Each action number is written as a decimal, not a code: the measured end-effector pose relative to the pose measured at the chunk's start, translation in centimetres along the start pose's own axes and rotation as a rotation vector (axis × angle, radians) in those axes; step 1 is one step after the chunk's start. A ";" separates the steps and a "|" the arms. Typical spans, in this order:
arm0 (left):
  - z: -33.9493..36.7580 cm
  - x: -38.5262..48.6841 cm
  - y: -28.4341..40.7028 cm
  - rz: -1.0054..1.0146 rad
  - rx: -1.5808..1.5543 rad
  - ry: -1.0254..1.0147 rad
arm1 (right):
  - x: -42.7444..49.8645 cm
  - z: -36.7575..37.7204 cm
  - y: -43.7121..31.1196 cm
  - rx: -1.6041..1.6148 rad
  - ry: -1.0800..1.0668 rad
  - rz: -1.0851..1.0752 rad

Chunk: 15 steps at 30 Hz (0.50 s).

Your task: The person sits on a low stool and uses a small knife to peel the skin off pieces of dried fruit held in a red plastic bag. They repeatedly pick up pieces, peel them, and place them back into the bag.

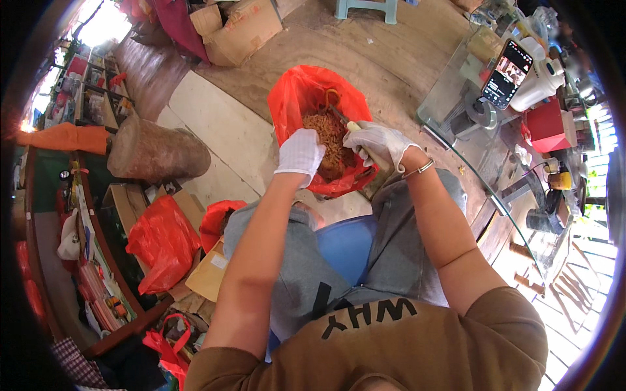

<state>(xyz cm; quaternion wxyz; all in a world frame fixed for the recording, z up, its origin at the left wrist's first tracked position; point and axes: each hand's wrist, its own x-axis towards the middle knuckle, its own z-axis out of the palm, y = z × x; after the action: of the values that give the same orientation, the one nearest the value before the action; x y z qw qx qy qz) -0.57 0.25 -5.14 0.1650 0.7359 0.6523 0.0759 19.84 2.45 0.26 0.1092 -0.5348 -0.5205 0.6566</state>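
Observation:
A red plastic bag (288, 93) stands wide open on the floor before me, with a heap of orange-brown shavings or shreds (327, 129) inside. My right hand (374, 141), in a white glove, grips a tool with a pale handle (353, 126). Its thin dark metal end (337, 113) points into the bag; I cannot tell its exact kind. At the bag's left side is my left hand (301, 154), also gloved, its fingers curled over the shavings. Whether it pinches something is hidden. A curled orange-brown piece (332, 94) shows near the bag's far inner wall.
On the right, a glass tabletop (445, 117) carries a lit phone (507, 73), a tape roll (479, 110) and a white jug (538, 83). To the left lie a log (159, 149) and another red bag (166, 244). A cardboard box (244, 34) and pale stool (367, 7) stand beyond.

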 end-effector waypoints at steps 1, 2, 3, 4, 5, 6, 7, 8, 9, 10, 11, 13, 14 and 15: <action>0.6 0.1 0.1 0.073 0.044 0.020 | 0.0 -0.1 0.0 -0.004 0.012 -0.011; 1.3 0.6 0.4 0.081 0.147 -0.134 | 0.1 -0.2 0.1 -0.010 0.018 -0.020; 2.1 0.8 0.5 0.080 0.195 -0.227 | 0.1 -0.3 0.1 0.003 0.005 -0.025; 2.9 1.0 0.6 0.079 0.244 -0.319 | 0.2 -0.4 0.2 0.007 -0.002 -0.025; 3.7 1.2 0.7 0.077 0.291 -0.412 | 0.3 -0.5 0.4 0.003 -0.005 -0.021; 4.5 1.4 0.9 0.112 0.374 -0.473 | 0.3 -0.6 0.5 -0.016 -0.017 -0.044; 5.3 1.4 1.1 0.090 0.381 -0.448 | 0.3 -0.6 0.6 -0.044 -0.025 -0.062; 6.0 1.3 1.3 0.066 0.388 -0.423 | 0.2 -0.7 0.7 -0.079 -0.034 -0.099; 6.6 1.2 1.5 0.043 0.390 -0.416 | 0.2 -0.7 0.7 -0.162 -0.044 -0.170; 7.1 0.9 1.6 0.057 0.424 -0.395 | 0.2 -0.7 0.7 -0.252 -0.055 -0.260; 7.3 1.0 1.5 0.059 0.403 -0.377 | 0.1 -0.6 0.7 -0.266 -0.053 -0.272; 7.4 1.1 1.2 0.079 0.365 -0.373 | 0.2 -0.5 0.6 -0.204 -0.041 -0.106; 7.4 1.1 1.1 0.077 0.330 -0.367 | 0.2 -0.5 0.5 -0.125 -0.046 -0.037; 7.3 1.2 0.8 0.077 0.302 -0.351 | 0.2 -0.5 0.4 -0.200 -0.042 -0.067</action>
<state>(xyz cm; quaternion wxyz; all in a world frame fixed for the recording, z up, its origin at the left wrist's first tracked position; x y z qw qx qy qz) 2.76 0.30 -11.77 0.1610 0.7785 0.5889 -0.1456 20.35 2.67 -0.15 0.0663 -0.5113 -0.6035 0.6083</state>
